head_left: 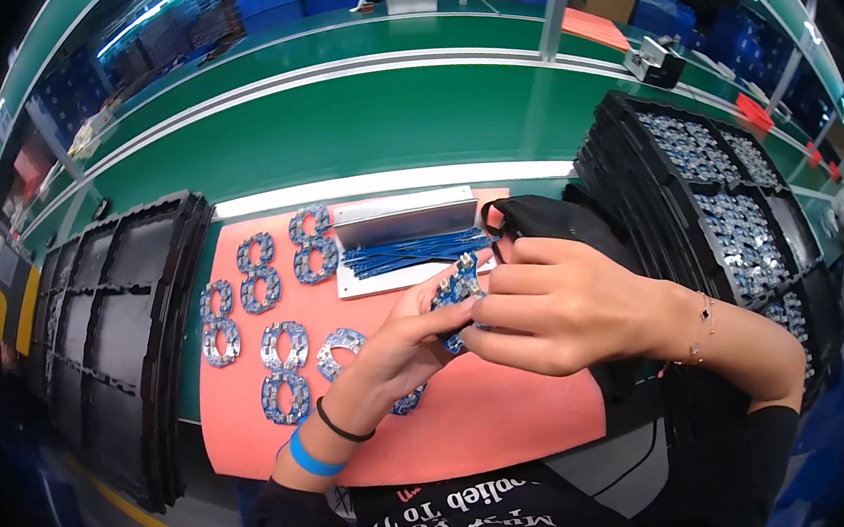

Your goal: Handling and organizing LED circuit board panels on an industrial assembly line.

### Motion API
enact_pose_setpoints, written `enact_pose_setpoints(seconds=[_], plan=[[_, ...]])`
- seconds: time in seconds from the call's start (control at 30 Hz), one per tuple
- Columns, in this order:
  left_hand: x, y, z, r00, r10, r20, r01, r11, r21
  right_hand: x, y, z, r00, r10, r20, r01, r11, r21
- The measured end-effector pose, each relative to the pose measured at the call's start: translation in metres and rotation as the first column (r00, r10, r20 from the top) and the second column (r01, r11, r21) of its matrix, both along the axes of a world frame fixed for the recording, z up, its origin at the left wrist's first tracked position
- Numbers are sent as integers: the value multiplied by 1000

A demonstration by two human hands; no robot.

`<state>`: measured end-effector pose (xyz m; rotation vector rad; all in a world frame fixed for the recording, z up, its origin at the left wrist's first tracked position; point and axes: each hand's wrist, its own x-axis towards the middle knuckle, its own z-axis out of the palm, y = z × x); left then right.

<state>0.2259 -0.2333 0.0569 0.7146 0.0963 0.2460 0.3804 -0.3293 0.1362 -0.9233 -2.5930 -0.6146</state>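
Note:
My left hand (397, 347) grips a small blue circuit board (458, 283) with silver parts, thumb across its near edge. Close against that board, my right hand (553, 310) is closed with curled fingers. Whatever its fingertips pinch is hidden. Just beyond both hands, a white metal tray (401, 214) holds a bundle of thin blue wires (408, 254). Several figure-eight pairs of ring-shaped circuit boards (259, 271) lie on the pink mat (499, 421) to the left. One board (339, 352) is partly covered by my left forearm.
Black compartment trays (121, 323) are stacked at the left. More stacked black trays (738, 206), filled with boards, stand at the right. A black bag-like item (556, 218) lies behind my right hand. Beyond the mat runs a green conveyor surface (354, 117) with pale rails.

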Motion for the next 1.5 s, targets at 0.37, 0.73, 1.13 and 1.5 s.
enact_pose_setpoints(seconds=[0.37,0.73,1.13,1.5], plan=[[4,-13,-4,996,-90,-30,92,992,84,55,-37,32,988,-150,-48,157,942,298],[-3,-3,-32,989,-127,-70,125,992,-32,327,-234,40,-151,-971,-185,934,-202,296],[-4,0,-46,994,-93,-53,92,996,-6,354,-232,19,-76,-984,-160,932,-13,-363],[2,-7,-25,989,-100,-113,100,995,-4,380,-251,5,-182,-977,-115,925,-130,-356]])
